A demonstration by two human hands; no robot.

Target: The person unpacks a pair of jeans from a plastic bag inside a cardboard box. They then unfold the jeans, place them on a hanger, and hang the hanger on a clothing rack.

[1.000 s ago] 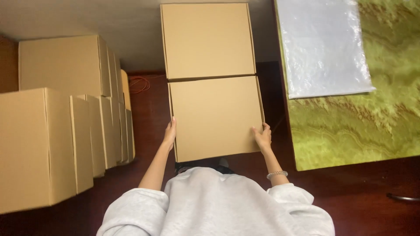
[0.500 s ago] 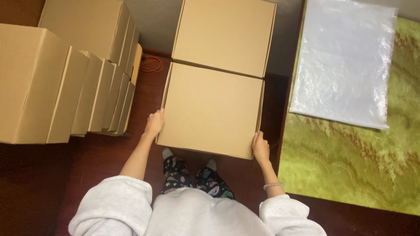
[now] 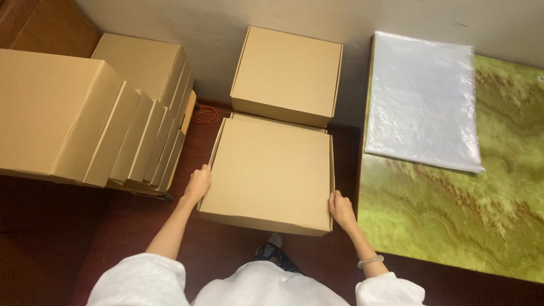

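Both hands carry a closed box over the dark floor.
I see the left hand [image 3: 197, 184] and right hand [image 3: 341, 208] pressing the near corners of the box [image 3: 272, 170], steadying it level; contents hidden. Beyond, a second box [image 3: 288, 73] sits against the wall; stacked boxes [image 3: 85, 113] left, plastic sheet [image 3: 424, 102] right.

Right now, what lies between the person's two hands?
In the head view, a closed cardboard box fills that stretch, left hand and right hand on its opposite sides.
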